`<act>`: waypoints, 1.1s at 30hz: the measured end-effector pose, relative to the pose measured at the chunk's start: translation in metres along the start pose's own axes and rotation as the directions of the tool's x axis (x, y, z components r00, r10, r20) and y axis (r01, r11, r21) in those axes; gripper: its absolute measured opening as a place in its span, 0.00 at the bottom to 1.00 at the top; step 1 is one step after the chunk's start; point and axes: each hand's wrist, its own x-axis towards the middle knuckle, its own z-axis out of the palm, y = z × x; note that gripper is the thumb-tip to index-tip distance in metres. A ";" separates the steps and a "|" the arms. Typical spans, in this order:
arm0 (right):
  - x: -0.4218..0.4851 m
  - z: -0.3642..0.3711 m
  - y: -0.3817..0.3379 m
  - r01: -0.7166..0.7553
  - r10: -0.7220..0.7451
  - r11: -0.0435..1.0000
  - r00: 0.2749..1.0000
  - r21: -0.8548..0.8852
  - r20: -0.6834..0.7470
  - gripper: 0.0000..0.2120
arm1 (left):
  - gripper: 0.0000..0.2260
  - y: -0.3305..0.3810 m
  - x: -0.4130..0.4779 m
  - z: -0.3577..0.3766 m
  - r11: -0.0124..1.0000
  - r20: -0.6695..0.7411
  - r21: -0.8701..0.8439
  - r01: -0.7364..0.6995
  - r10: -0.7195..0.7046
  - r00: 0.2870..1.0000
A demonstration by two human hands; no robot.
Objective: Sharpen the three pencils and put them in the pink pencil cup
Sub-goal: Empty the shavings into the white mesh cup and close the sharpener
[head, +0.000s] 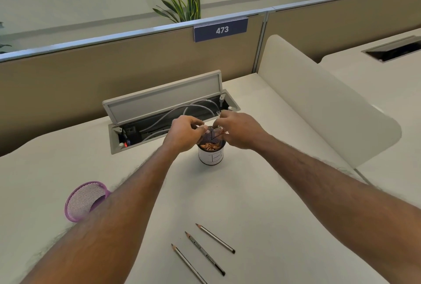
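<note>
The white table (pixel 250 192) carries everything. Near its left edge the pink pencil cup (pixel 79 197) lies on its side with the mouth towards the person, and the left forearm partly hides it. It is a wire mesh cup, I think light and easy to roll, so it is better to take it by the rim and stand it up first.

Towards the far edge, in the middle, stands a small jar (pixel 213 158) marked B, with wood shavings inside. Above it the left grip (pixel 184 133) and the right grip (pixel 239 131) are both curled and pinching one small dark thing (pixel 213 134); it may be the sharpener, but I cannot tell.

The three pencils (pixel 205 253) lie side by side near the near edge, well apart from the cup, and their tips look already pointed. They are thin, stiff and light, with fragile points, so the middle of the shaft is the place to hold.
</note>
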 end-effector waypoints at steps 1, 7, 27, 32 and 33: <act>0.000 -0.001 -0.001 0.016 -0.016 1.000 1.000 -0.018 0.002 0.15 | 0.13 0.001 0.000 -0.001 1.000 -0.006 0.013 -0.017 0.017 1.000; 0.002 -0.007 -0.004 0.043 -0.043 0.999 0.999 -0.029 -0.015 0.13 | 0.13 0.006 0.001 0.001 0.998 -0.021 0.055 0.010 -0.009 1.000; 0.001 0.002 0.003 -0.081 0.080 0.913 0.997 0.400 0.020 0.16 | 0.11 -0.006 -0.003 0.007 0.986 -0.054 -0.130 0.106 -0.113 0.992; -0.002 0.005 0.005 -0.130 0.169 0.832 0.985 0.540 -0.023 0.18 | 0.10 -0.005 -0.005 0.007 0.985 -0.059 -0.146 0.097 -0.107 0.993; -0.002 0.007 0.005 -0.131 0.176 0.827 0.984 0.547 -0.031 0.17 | 0.11 -0.005 -0.005 0.008 0.984 -0.057 -0.151 0.099 -0.109 0.992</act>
